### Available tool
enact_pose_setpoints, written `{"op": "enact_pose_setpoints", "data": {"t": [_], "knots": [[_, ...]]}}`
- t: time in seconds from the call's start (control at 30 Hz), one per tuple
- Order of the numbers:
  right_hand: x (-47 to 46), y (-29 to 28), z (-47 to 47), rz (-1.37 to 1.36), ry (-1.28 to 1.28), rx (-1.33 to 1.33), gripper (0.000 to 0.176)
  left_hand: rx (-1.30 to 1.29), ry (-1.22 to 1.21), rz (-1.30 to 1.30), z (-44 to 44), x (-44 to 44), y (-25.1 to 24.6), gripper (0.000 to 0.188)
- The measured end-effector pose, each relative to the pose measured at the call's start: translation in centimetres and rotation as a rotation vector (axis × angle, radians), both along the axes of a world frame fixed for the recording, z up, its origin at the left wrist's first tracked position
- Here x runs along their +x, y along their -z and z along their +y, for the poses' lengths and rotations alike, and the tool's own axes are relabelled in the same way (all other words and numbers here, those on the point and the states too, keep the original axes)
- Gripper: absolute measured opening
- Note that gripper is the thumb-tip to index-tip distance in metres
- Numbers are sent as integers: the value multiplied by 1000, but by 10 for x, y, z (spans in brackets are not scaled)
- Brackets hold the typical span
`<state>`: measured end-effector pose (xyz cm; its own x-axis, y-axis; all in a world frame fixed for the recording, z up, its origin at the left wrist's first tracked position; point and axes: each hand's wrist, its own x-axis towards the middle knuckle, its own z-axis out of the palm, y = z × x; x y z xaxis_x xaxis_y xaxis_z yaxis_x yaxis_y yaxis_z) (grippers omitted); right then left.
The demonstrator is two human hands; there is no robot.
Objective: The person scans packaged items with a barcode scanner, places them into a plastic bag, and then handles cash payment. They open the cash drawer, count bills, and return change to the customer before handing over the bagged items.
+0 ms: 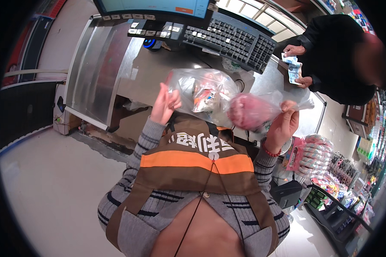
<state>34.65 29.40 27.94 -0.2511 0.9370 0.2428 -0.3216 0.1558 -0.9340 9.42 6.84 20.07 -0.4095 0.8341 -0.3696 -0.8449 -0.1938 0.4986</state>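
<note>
My right hand grips the twisted neck of a clear plastic bag with reddish-pink contents. That bag hangs beside and partly over the right side of a larger clear plastic carrier bag, which holds a white, red and orange printed packet and other wrapped goods. My left hand is raised at the carrier bag's left edge, its fingers partly curled; whether it pinches the thin film cannot be told. Both bags are over the near side of the checkout counter.
A black keyboard and a monitor stand at the counter's far side. Across it at the right, a person in black holds banknotes. Coiled striped rope-like goods and a black box-shaped device are at lower right.
</note>
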Motion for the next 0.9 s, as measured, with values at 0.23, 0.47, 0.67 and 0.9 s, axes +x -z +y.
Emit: {"op": "enact_pose_setpoints", "data": {"t": [0.23, 0.47, 0.67, 0.9], "knots": [[-153, -7, -11, 270, -921, -493, 14, -262, 31, 244, 4, -31, 10, 57], [-165, 72, -31, -371, -887, 67, 17, -336, -206, 494, -52, -36, 33, 27], [-134, 128, -82, -800, -737, 485, 14, -310, -39, 113, -60, -2, 26, 20], [-66, 136, -56, -1184, -196, 847, 61, -19, 606, -56, -21, 19, -28, 30]]}}
